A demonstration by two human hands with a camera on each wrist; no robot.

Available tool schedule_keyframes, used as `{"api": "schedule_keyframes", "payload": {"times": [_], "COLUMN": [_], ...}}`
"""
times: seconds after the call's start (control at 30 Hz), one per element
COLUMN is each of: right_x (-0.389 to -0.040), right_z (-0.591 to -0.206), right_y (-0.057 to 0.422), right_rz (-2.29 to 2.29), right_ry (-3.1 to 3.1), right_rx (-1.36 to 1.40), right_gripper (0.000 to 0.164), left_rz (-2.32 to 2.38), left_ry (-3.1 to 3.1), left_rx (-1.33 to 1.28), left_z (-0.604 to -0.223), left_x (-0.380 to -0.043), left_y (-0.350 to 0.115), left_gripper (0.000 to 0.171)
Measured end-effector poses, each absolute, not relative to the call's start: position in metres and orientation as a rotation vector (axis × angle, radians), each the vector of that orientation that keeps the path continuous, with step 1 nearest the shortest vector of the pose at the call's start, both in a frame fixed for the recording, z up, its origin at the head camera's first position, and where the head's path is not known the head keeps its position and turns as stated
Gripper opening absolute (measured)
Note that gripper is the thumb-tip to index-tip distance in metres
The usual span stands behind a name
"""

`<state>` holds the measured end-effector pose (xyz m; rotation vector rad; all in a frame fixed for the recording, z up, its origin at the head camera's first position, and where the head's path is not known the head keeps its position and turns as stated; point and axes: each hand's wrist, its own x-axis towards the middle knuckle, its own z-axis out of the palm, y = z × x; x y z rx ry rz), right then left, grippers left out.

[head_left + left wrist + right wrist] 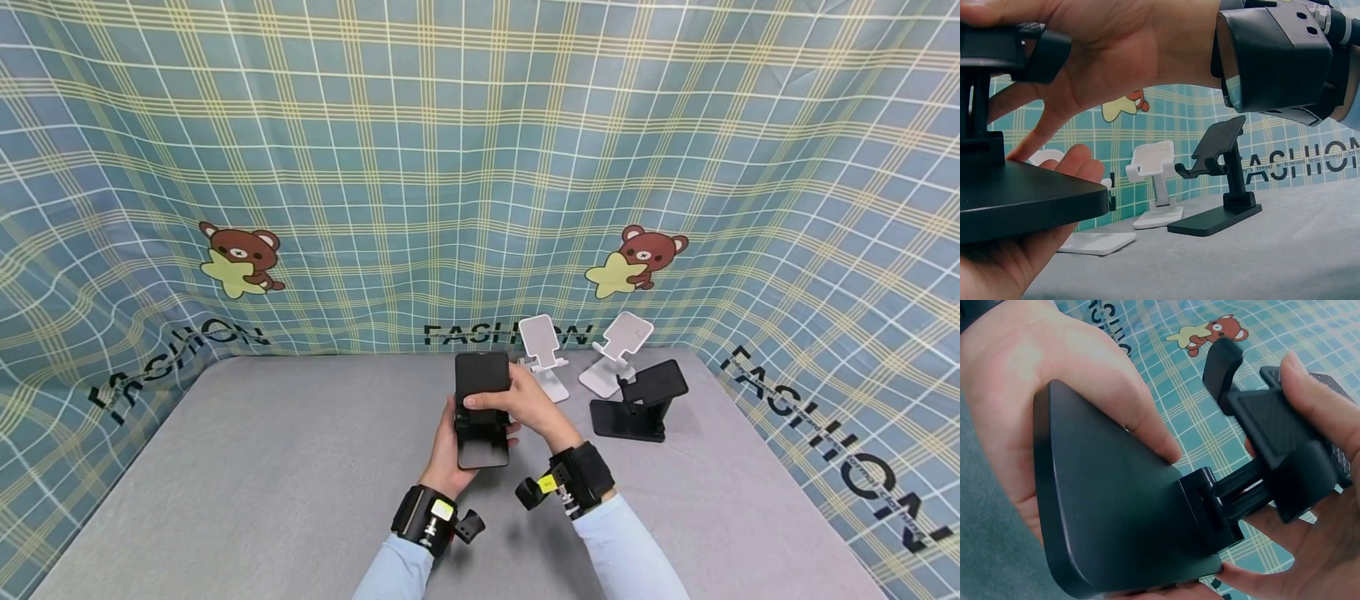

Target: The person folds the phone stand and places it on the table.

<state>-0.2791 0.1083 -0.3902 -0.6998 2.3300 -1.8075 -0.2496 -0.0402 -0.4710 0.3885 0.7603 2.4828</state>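
A black folding phone stand [482, 372] is held up over the table in front of me, its cradle plate raised on a short hinged arm. My left hand [447, 457] holds the stand's flat base [1110, 500] from below and along its side. With thumb across the front and fingers behind, my right hand [528, 402] grips the cradle plate [1279, 425]. Two small lips jut from the plate's lower edge in the right wrist view. The left wrist view has the base [1029, 194] close up, resting over the left palm.
To the right on the grey table [300, 467] stand two white phone stands, one nearer my right hand [540, 342] and one farther right [628, 333]. A second black phone stand [656, 383] is in front of them. A plaid curtain [480, 167] surrounds the table's back and sides.
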Motion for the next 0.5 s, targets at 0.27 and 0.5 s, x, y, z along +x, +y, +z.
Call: {"api": "schedule_keyframes", "payload": {"times": [0.27,0.5], "right_x": [-0.28,-0.28], "right_z": [-0.391,-0.392], "right_y": [0.101,0.094], "right_rz": [-1.823,-1.925], "right_ry": [2.406,2.436], "right_rx": [-0.557,-0.437], "right_gripper": [0.032,0.041], "left_rz": [2.489,2.493], "left_ry": [0.744,0.846], "left_rx": [0.273,0.156], "left_z": [-0.469,-0.468], "left_x": [-0.25,-0.248], "left_y": [-0.039,-0.039], "left_gripper": [0.07,0.067]}}
